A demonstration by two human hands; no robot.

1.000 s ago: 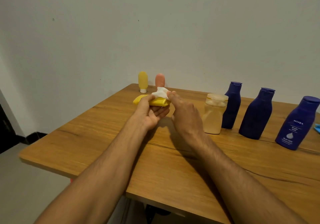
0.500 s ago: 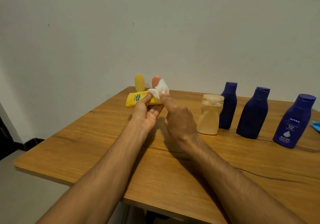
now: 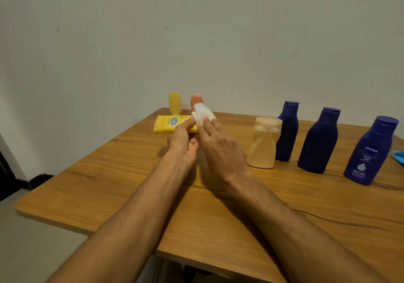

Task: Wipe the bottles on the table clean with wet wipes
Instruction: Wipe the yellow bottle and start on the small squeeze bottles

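- Cut off at bottom edge: both forearms, above the wooden table [image 3: 131, 195].
- Left hand [image 3: 182, 143]: curled round the yellow tube [image 3: 168, 124], thumb on top, tube held sideways above the table's far part.
- Right hand [image 3: 220, 149]: pinching 1 white wet wipe [image 3: 202, 113] against the tube's right end. That end hidden behind wipe and fingers.
- Tube label: blue oval, text unreadable.
- Standing in a row to the right: 1 beige bottle [image 3: 264, 145], then 3 dark blue: left blue bottle [image 3: 287, 132], partly behind the beige one, middle blue bottle [image 3: 319, 143], NIVEA blue bottle [image 3: 371, 151].
- Cut off at right edge: light blue item [image 3: 399, 157], cannot tell what.
- Far edge, by the wall: 2 small upright ones, small yellow tube [image 3: 174, 103] and small orange tube [image 3: 195, 100], the latter partly behind the wipe.
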